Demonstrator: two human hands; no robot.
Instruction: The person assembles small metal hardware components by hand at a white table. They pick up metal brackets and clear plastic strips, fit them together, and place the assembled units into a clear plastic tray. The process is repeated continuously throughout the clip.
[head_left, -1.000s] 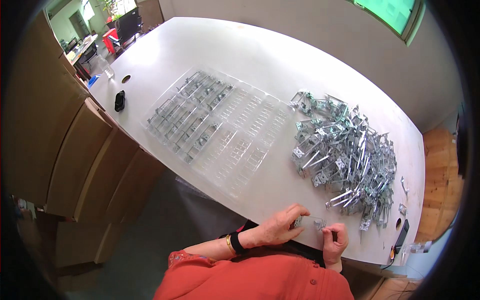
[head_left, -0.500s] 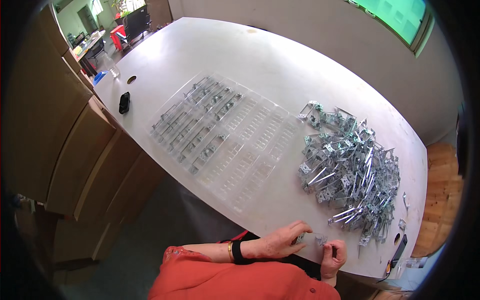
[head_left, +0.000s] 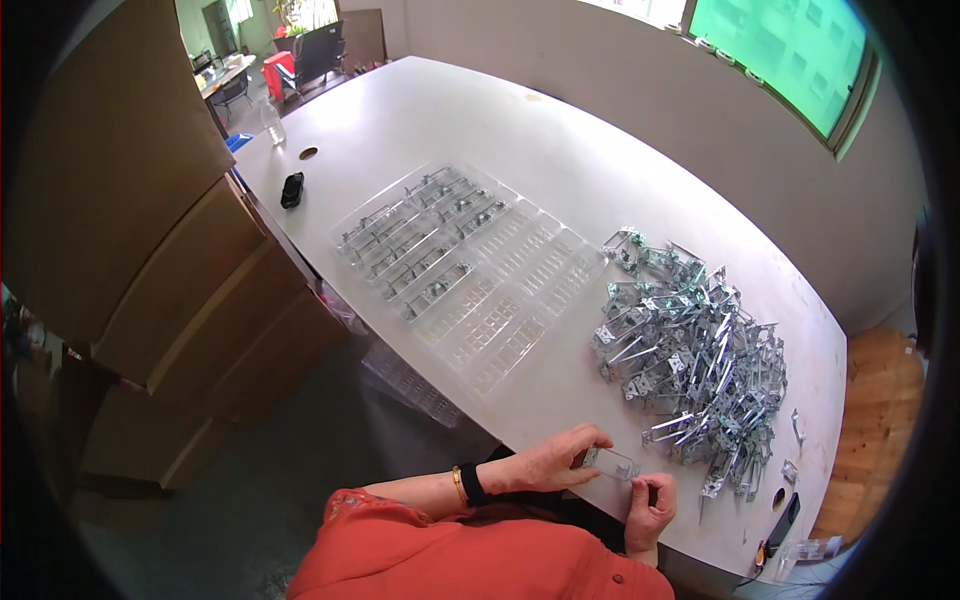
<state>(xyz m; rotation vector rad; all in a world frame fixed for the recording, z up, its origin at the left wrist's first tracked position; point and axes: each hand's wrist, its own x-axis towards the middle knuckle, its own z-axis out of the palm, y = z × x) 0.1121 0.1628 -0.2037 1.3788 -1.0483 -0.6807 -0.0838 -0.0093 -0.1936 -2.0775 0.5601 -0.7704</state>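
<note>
Close to the table's near edge, my left hand [head_left: 558,460] grips one end of a small silvery metal bracket [head_left: 620,465] with thin rod-like sides. My right hand [head_left: 650,505] has its fingers curled and pinched at the bracket's other end. Just beyond, to the right, lies a large tangled heap of similar metal brackets [head_left: 700,350]. A clear plastic tray [head_left: 480,385] with long compartments rests on the table to the left of the heap. Brackets lie in its left and far-left compartments, while the compartments on its right side hold none.
The white table [head_left: 400,110] carries a black object [head_left: 292,190] and a clear bottle [head_left: 272,122] at far left. Loose metal pieces [head_left: 790,470] and a black tool-like object [head_left: 783,525] lie at right. Cardboard boxes [head_left: 190,310] stand on the left; another clear tray [head_left: 410,385] sits below the table edge.
The view has shifted, showing more of the window and the lower tray. Between my hands the bracket has turned, and its looped frame shows more plainly.
</note>
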